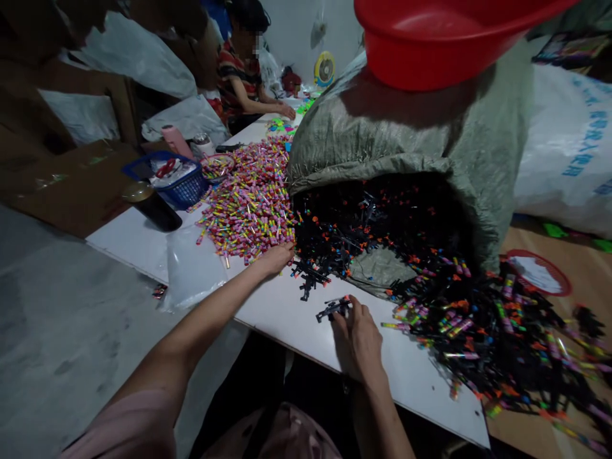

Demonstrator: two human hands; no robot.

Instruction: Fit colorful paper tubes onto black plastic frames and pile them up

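My right hand (364, 331) pinches a small black toy gun (333, 308) between thumb and fingers, just over the white table (306, 325). Farther left, my left hand (278, 257) reaches to the near edge of a heap of small pink-and-yellow tubes (253, 197). Its fingers are drawn together, and whatever may be in them is hidden. Beside that hand, loose black toy guns (310, 278) with orange tips spill from the mouth of a large grey-green woven sack (406, 137).
A red basin (440, 57) rests on the sack. Toy guns mixed with tubes (478, 331) pile up at right. On the left are a clear plastic bag (194, 264), a dark bottle (155, 207) and a blue basket (179, 185). Another person (243, 70) sits at the far end.
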